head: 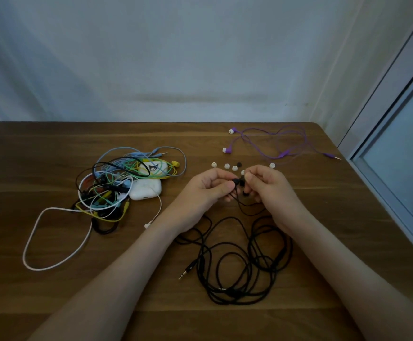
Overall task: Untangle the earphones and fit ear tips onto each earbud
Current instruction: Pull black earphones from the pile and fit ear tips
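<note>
My left hand (206, 187) pinches a black earbud (236, 181) between thumb and fingers. Facing it, my right hand (265, 184) pinches a small black ear tip (242, 182) held against that earbud. The black earphone cable (240, 262) hangs from my hands and lies in loose loops on the wooden table (53, 291), its jack plug (187, 271) at the near left. Several white ear tips (227, 165) and one black ear tip (238, 164) lie in a row just behind my hands. A purple earphone set (269, 143) with white tips lies untangled at the far right.
A tangle of coloured earphone cables (117, 183) sits at the left around two white cases (146, 190), with a white cable loop (53, 239) spreading toward me. The table's right edge runs beside a window frame (397, 143). A wall stands behind the table.
</note>
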A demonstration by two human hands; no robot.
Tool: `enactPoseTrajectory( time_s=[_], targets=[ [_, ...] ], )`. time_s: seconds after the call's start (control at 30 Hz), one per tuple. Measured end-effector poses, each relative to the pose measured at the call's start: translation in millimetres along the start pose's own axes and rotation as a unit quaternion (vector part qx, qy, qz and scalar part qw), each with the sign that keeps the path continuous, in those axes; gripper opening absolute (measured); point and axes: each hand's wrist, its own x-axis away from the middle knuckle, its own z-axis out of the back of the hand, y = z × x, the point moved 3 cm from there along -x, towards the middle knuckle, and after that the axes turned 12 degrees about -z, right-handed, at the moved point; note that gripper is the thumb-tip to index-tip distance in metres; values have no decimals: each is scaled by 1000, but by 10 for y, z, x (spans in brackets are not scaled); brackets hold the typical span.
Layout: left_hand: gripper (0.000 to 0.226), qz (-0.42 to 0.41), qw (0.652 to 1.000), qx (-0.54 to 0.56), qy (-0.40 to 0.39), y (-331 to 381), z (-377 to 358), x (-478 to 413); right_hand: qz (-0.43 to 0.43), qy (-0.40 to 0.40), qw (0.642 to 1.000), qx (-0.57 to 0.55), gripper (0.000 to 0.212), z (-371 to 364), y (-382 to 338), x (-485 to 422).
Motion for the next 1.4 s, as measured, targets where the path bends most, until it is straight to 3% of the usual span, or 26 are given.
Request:
enactPoseTrajectory(
  time_s=[0.67,1.0,1.23,1.4],
  targets=[
    [22,-26,996,-88,14,-22,36,-1,0,-28,999,17,23,-29,25,17],
    [16,-21,990,-139,15,-23,5,26,9,22,999,27,20,-91,134,19],
    [21,-24,981,-190,20,-53,19,33,97,86,984,121,14,-117,127,76],
    [18,-28,988,-152,10,-27,15,34,125,107,978,130,12,-127,114,96]
  ],
)
